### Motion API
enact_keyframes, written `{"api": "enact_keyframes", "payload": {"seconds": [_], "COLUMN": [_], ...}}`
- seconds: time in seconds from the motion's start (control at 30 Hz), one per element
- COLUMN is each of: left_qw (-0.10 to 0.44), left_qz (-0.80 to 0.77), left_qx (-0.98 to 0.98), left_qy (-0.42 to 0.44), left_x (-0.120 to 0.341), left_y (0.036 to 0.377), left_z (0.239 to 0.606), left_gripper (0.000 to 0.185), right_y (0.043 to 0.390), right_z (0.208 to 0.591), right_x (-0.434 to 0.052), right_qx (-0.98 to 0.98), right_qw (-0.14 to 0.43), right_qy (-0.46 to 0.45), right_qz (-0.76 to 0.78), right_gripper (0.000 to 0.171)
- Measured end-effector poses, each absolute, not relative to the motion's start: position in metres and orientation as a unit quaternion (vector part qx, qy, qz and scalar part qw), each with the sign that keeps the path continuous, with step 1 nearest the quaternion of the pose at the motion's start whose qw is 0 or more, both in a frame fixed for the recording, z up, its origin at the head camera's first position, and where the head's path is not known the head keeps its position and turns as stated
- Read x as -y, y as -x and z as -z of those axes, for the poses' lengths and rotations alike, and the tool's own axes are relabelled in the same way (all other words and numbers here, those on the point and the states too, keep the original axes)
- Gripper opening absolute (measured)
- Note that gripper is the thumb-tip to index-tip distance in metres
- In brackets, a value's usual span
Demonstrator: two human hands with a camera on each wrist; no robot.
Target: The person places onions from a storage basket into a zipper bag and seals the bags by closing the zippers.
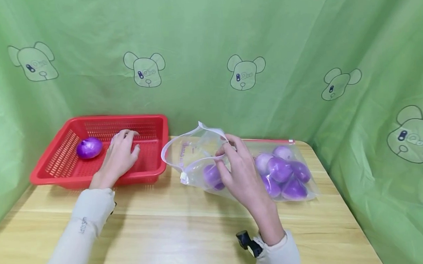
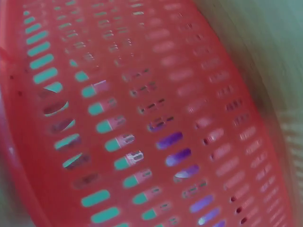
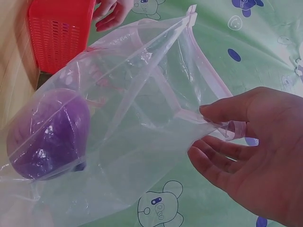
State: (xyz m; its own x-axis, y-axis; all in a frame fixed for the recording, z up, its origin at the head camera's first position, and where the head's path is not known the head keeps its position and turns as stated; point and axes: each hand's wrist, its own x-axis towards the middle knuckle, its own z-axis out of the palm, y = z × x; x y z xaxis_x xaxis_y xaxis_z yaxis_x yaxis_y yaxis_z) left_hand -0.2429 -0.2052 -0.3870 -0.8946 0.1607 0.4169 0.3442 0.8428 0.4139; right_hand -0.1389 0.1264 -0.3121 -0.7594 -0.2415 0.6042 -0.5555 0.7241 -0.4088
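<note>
Right hand [image 1: 241, 173] pinching bag [image 1: 198, 155] rim, hiding onions, left hand [image 1: 119, 156] relaxed in basket [image 1: 59, 168].

Both arms wear long, cream-coloured sleeves ending at the wrist. The left sleeve [image 1: 82, 226], at the lower left of the frame, carries small dark lettering near the cuff — too small to read. A black clip-like mount [image 1: 247, 241] sits at the right sleeve [image 1: 276, 254], bottom centre; both hands — left hand [image 1: 119, 156], right hand [image 1: 241, 173] — are bare.

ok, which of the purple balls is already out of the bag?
The lone purple ball lying in the red basket, just left of the left hand. All the other balls sit inside the clear zip bag, whose mouth the right hand holds open.
</note>
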Motion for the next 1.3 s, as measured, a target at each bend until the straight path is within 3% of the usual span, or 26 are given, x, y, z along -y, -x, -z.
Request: {"api": "enact_keyframes", "payload": {"seconds": [0.3, 0.57, 0.8, 1.1, 1.3], "left_qw": [0.136, 0.056, 0.049, -0.012, -0.037], "left_qz": [0.23, 0.201, 0.194, 0.134, 0.157], "left_qx": [0.958, 0.974, 0.975, 0.988, 0.982], "left_qy": [0.105, 0.089, 0.1, 0.07, 0.1], "left_x": [0.225, 0.243, 0.244, 0.243, 0.247], "left_y": [0.262, 0.277, 0.281, 0.279, 0.274], "left_z": [0.393, 0.401, 0.402, 0.402, 0.398], "left_gripper": [0.041, 0.06, 0.034, 0.063, 0.066], "right_y": [0.14, 0.142, 0.142, 0.141, 0.141], "right_z": [0.313, 0.314, 0.314, 0.315, 0.314], "right_x": [-0.127, -0.127, -0.127, -0.128, -0.13], "right_qx": [0.888, 0.891, 0.892, 0.896, 0.895], "right_qw": [0.267, 0.258, 0.254, 0.24, 0.239], "right_qy": [-0.228, -0.232, -0.232, -0.23, -0.231], "right_qz": [-0.297, -0.294, -0.294, -0.295, -0.297], "right_gripper": [0.009, 0.007, 0.008, 0.007, 0.01]}}
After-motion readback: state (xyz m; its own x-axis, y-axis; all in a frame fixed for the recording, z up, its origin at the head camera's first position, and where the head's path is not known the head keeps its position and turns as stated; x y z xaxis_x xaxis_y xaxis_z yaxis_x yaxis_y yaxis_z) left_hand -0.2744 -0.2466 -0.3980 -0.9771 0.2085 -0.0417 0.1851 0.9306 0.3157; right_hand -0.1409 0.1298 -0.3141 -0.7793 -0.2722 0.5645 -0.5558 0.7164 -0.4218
